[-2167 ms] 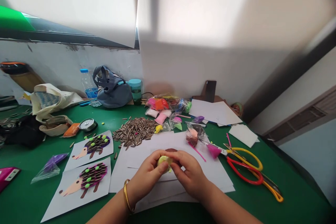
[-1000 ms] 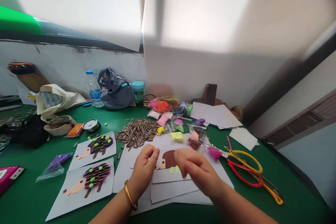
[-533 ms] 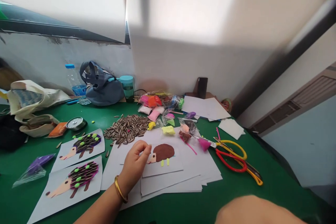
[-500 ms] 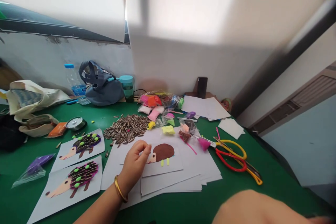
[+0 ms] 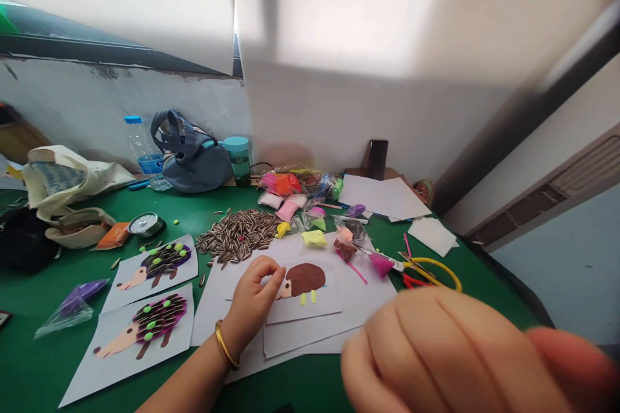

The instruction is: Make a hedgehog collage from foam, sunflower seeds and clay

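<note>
Compared with half a second ago, we find the right hand (image 5: 455,355) higher and larger in view, now hiding most of a red scissors handle (image 5: 414,281). Its fingers are curled in; we cannot tell whether they grip anything. The left hand (image 5: 252,300) stays beside the picture with thumb and fingertips drawn together, and we cannot tell whether they pinch something. We see one brown hedgehog (image 5: 305,278) on a white card (image 5: 300,315), just right of the left hand, with two yellow legs (image 5: 313,297) beneath its body. One lump of yellow clay (image 5: 314,239) lies just beyond it. To the left we count two seed-covered hedgehogs (image 5: 159,317) on two cards, and near them one heap of seeds (image 5: 239,232).
</note>
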A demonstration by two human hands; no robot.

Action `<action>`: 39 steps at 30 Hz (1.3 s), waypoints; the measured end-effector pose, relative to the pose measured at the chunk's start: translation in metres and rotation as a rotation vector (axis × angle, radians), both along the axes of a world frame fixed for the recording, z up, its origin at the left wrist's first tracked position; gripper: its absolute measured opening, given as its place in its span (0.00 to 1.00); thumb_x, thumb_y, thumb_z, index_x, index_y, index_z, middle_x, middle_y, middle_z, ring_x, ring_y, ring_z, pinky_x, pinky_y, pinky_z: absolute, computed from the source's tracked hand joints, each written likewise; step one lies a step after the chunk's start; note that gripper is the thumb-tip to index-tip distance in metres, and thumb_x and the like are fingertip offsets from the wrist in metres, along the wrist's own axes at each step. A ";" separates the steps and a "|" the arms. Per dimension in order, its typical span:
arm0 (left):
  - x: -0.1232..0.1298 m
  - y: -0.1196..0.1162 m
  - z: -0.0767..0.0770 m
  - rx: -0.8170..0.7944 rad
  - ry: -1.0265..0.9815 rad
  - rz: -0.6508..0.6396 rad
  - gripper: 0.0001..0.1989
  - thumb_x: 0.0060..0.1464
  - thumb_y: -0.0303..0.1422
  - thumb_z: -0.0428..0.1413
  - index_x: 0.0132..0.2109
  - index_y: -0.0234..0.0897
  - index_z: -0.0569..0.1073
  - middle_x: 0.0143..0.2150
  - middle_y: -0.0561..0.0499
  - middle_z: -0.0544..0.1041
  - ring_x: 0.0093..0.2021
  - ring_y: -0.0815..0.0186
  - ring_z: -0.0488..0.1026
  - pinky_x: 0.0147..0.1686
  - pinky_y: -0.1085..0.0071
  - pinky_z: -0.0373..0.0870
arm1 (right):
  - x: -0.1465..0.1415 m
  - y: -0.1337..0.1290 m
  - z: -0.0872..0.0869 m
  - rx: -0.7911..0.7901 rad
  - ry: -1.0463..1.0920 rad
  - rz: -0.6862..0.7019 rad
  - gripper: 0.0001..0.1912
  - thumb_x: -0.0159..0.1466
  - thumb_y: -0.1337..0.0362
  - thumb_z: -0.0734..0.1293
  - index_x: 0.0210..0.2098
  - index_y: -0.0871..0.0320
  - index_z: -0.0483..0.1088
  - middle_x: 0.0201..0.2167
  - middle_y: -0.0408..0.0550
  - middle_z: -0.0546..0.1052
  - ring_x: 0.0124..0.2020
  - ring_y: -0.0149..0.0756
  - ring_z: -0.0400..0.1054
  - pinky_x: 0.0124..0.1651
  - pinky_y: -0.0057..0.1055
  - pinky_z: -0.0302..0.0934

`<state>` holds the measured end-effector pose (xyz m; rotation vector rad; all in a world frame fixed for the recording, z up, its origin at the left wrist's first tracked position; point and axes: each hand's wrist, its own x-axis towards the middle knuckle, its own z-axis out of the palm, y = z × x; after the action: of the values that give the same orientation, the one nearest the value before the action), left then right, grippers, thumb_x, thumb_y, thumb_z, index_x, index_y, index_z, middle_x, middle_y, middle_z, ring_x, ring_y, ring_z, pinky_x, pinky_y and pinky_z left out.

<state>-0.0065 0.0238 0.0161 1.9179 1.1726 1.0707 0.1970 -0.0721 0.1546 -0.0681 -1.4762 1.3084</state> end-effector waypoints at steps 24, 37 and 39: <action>0.014 -0.018 -0.001 0.373 0.611 -0.312 0.09 0.58 0.29 0.55 0.43 0.47 0.78 0.45 0.49 0.76 0.49 0.57 0.68 0.54 0.54 0.60 | 0.031 0.048 -0.155 0.539 -1.427 -0.729 0.16 0.62 0.68 0.62 0.48 0.54 0.73 0.33 0.49 0.72 0.36 0.40 0.61 0.43 0.40 0.54; -0.012 0.005 -0.023 0.174 0.687 -0.170 0.40 0.48 0.35 0.64 0.66 0.43 0.58 0.65 0.41 0.65 0.65 0.51 0.60 0.64 0.48 0.51 | 0.039 0.052 -0.164 0.208 -1.371 -0.842 0.35 0.58 0.58 0.69 0.63 0.56 0.59 0.59 0.54 0.69 0.60 0.50 0.58 0.61 0.49 0.51; -0.015 0.008 -0.024 0.137 0.705 -0.185 0.40 0.49 0.37 0.63 0.66 0.42 0.57 0.66 0.39 0.63 0.66 0.52 0.59 0.65 0.49 0.50 | 0.039 0.052 -0.164 0.182 -1.422 -0.821 0.40 0.57 0.56 0.71 0.66 0.56 0.55 0.61 0.53 0.67 0.63 0.51 0.55 0.63 0.50 0.50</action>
<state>-0.0212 0.0321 -0.0084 2.5590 1.2553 0.3751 0.2362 -0.0201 -0.0095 -1.5596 -2.2744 0.2952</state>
